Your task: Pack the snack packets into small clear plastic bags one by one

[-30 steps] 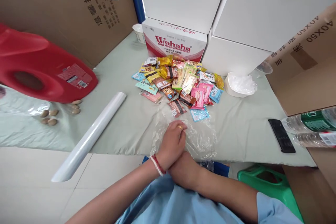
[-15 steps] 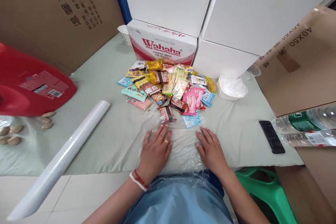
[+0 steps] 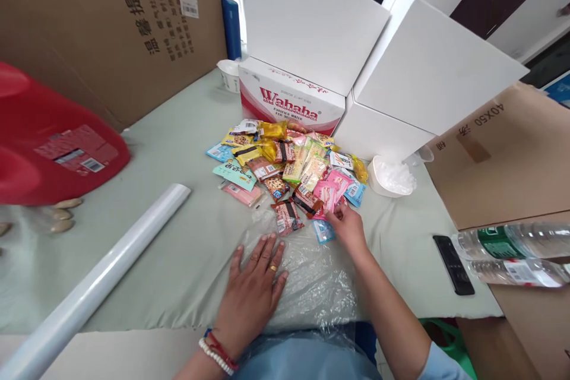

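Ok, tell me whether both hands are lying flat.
No, the left hand is spread on a clear plastic sheet, but the right hand is curled at a shiny pink packet.

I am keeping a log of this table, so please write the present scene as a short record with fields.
Left hand: palm down, fingers spread, on clear plastic
Right hand: fingertips at a pink packet; grip unclear
Middle: wrapped snacks heaped before the Wahaha box
Left side: red jug, white roll
Right side: white bowl, black phone, two lying bottles
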### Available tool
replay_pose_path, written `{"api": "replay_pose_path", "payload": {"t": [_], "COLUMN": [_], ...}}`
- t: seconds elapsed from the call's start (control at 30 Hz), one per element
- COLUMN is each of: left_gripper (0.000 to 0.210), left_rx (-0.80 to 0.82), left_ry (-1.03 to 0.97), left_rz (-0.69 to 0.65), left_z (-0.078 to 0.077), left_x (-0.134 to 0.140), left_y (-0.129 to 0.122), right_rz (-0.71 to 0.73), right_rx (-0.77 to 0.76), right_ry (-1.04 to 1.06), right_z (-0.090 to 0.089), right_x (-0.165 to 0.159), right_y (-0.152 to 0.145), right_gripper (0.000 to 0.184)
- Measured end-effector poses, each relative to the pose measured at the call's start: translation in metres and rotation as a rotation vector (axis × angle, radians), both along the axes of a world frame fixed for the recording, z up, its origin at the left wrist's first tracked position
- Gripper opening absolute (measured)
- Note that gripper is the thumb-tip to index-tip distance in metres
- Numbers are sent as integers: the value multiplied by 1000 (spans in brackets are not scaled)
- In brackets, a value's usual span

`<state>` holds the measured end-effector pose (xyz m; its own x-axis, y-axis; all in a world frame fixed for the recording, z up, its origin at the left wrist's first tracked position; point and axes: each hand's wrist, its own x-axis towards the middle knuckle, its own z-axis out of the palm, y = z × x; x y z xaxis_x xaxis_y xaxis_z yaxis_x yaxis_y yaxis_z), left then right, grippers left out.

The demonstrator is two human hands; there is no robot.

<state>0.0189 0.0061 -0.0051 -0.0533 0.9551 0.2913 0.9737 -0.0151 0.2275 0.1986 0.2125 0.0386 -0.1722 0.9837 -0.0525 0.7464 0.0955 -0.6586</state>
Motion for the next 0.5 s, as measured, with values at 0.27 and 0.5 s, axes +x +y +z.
{"api": "replay_pose_path", "payload": {"t": [0.27,0.5], "left_gripper": [50,49], "left_rx": [33,66], "left_ry": [-30,-1], "left_rz": [2,-13], "left_z": [-4,-5], "left_x": [-2,-5], "left_y": [-1,-1], "right_rz": [-185,-132], "right_rx": [50,21], "right_ry": [271,-13], "right_z": [7,2], "right_x": [11,3], "right_y": [19,36], "right_gripper": [53,51]}}
